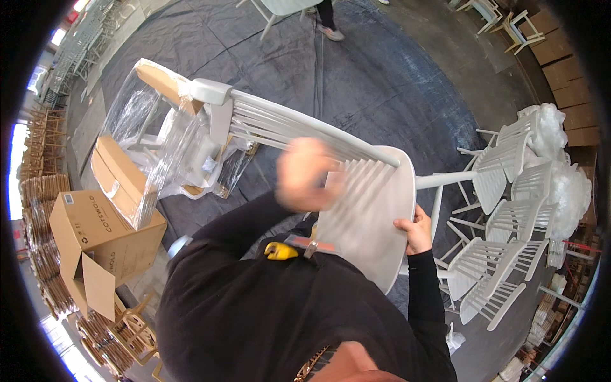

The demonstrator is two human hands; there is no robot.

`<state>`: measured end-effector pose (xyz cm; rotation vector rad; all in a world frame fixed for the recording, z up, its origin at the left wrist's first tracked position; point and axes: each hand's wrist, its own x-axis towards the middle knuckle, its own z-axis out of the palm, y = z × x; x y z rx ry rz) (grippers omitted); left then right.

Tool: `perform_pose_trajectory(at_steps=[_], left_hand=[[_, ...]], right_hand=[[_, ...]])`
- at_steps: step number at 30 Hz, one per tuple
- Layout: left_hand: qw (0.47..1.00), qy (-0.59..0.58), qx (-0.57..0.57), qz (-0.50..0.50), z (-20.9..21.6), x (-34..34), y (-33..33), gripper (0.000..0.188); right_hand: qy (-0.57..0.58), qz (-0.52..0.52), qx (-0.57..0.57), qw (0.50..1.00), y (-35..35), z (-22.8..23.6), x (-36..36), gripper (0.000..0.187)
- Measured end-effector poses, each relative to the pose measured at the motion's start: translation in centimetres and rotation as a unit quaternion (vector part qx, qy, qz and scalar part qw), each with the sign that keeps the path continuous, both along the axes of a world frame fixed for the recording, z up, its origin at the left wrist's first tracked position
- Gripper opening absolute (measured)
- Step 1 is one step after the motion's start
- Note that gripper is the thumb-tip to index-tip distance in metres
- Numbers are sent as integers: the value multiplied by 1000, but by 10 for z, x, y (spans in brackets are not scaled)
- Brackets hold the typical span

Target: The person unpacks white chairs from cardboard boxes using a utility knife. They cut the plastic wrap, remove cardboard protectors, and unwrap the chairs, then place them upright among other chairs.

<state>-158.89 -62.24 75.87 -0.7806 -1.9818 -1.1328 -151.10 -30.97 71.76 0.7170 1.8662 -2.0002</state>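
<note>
Floor [484,70] was grey concrete, largely covered by a dark, wrinkled sheet [382,70] spread flat across it. On the sheet, at left, stood a chair wrapped in clear plastic film [159,137] with cardboard pieces at its edges. Beside it an open cardboard box [95,235] sat at the sheet's left border. At right, a cluster of white spindle-back chairs [503,223] stood close together on the floor, some topped with bubble wrap. Brown cartons [566,76] were stacked at upper right. Far left, stacks of bare wooden chair frames [41,191] lined the floor.
</note>
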Motion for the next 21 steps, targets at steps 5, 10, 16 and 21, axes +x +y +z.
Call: perform_pose_trajectory(at_steps=[5,10,16,21], left_hand=[[928,-94,35,358,-52,-43,-192,70],[863,-469,107,154,-114,-117,-243,38],[924,-328,150,127,-128,-144,-153,48],[949,-292,-91,75,-100,-120,-137,86]], right_hand=[[-33,-18,-18,999,12,10,10,59],[-20,12,37,999,26,-9,4,60],[-12,-11,149,989,81,-43,8,56],[-44,47,243,968,148,-89,-4,49]])
